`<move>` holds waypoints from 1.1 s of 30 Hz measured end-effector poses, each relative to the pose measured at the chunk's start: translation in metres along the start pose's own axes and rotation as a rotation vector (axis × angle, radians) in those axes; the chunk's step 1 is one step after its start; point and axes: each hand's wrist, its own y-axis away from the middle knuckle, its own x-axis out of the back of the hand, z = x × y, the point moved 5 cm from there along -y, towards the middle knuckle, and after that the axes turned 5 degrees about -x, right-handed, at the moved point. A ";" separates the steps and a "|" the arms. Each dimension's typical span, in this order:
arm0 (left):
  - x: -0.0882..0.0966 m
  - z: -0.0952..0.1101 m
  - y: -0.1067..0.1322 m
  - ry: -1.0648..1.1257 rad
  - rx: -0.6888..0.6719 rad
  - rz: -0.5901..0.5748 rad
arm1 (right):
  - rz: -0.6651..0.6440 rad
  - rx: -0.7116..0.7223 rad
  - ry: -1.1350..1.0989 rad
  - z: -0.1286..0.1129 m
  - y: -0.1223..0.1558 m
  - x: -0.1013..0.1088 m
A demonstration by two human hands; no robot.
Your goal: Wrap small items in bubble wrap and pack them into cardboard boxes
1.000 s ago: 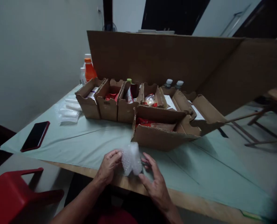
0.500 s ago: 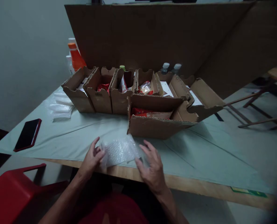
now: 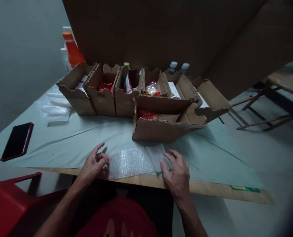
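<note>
A strip of clear bubble wrap (image 3: pixel 130 163) lies near the table's front edge between my hands. My left hand (image 3: pixel 93 166) pinches its left edge with the thumb and a finger, while the index finger points away. At the other end, a smoother flap (image 3: pixel 156 156) is turned at an angle to the strip. My right hand (image 3: pixel 177 176) has thumb and fingers around that end; what lies under the fingers is partly hidden. Just beyond the wrap stands an open cardboard box (image 3: pixel 166 130) with red packets (image 3: pixel 146 115) inside.
A row of open cardboard bins (image 3: pixel 87 107) stands behind, holding packets and white items. More bubble wrap (image 3: pixel 56 113) and a phone (image 3: pixel 16 141) lie to the left. Bottles (image 3: pixel 74 54) stand before a large cardboard panel (image 3: pixel 146 29). A red stool (image 3: pixel 8 200) is at lower left.
The bubble wrap now lies longer and flatter, with a flap spread out at its right end. My right hand has moved right and my left hand slightly left.
</note>
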 end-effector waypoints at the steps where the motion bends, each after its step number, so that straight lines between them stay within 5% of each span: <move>1: -0.001 0.000 0.000 -0.050 -0.009 -0.013 | -0.008 0.021 -0.004 -0.011 0.002 0.002; 5: -0.013 -0.001 0.000 -0.456 -0.181 -0.043 | -0.174 0.027 0.058 -0.036 0.007 -0.019; 9: -0.020 -0.003 0.004 -0.668 -0.307 -0.058 | -0.228 -0.132 -0.105 -0.005 0.000 -0.025; 13: 0.003 0.014 0.007 -0.603 -0.348 -0.032 | -0.185 -0.433 -0.424 0.045 -0.002 0.011; 16: 0.032 0.044 0.001 -0.628 -0.423 0.048 | -0.201 -0.534 -0.501 0.056 0.008 0.024; 20: 0.057 0.072 -0.026 -0.890 -0.424 0.194 | -0.187 -0.425 -0.305 0.042 0.023 0.006; 26: 0.063 0.044 -0.056 -1.375 -0.248 0.097 | -0.096 -0.147 0.051 0.043 0.019 -0.020; 30: 0.054 0.044 -0.032 -1.379 -0.574 0.296 | 0.031 -0.114 0.205 0.050 0.008 0.002; 33: 0.012 0.049 0.003 -1.228 -0.924 0.282 | 0.007 0.006 0.141 0.010 -0.003 0.001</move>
